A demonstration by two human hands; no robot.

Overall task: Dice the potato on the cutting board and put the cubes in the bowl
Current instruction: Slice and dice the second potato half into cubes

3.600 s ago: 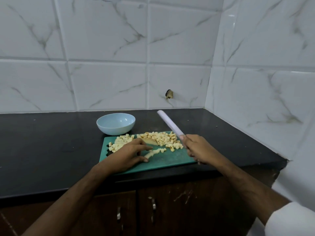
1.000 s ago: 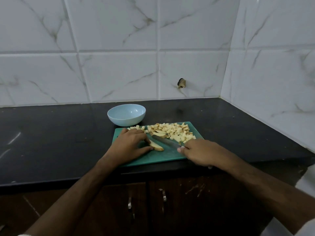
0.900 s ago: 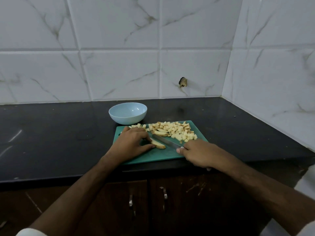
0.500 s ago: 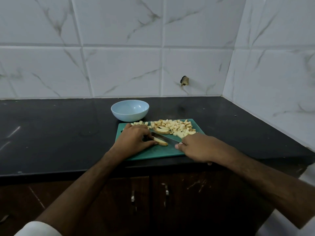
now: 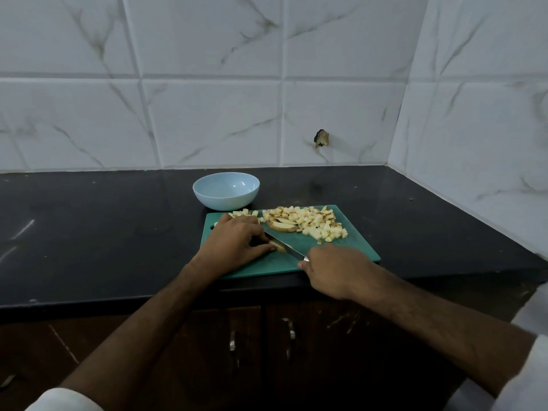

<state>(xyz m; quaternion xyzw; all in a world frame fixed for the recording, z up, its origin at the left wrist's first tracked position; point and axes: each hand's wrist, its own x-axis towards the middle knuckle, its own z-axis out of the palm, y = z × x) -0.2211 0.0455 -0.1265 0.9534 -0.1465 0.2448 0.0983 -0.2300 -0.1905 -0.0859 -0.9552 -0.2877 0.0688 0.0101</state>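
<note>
On the near half of the green cutting board (image 5: 341, 250), the left hand (image 5: 234, 244) lies palm-down with its fingers curled over a small potato piece (image 5: 278, 247), the thumb tip pressed to the piece's near side — most of the piece is hidden under the fingers. From the lower left the left forearm reaches up across the counter edge, a white sleeve (image 5: 63, 399) showing at the bottom of the frame. The right hand (image 5: 332, 269) sits at the board's near right edge, fingers wrapped round the handle of a knife (image 5: 284, 247), which is hidden inside the fist; the blade runs up and to the left, its edge down on the potato piece right against the left fingertips. The right forearm comes in from the lower right. Farther back on the board a heap of potato cubes (image 5: 311, 222) is spread along the far edge, with a larger uncut potato slice (image 5: 281, 226) lying at the heap's near left side. A pale blue bowl (image 5: 226, 194) stands on the black countertop (image 5: 89, 226) just beyond the board's far left corner — nothing can be seen inside it.
</note>
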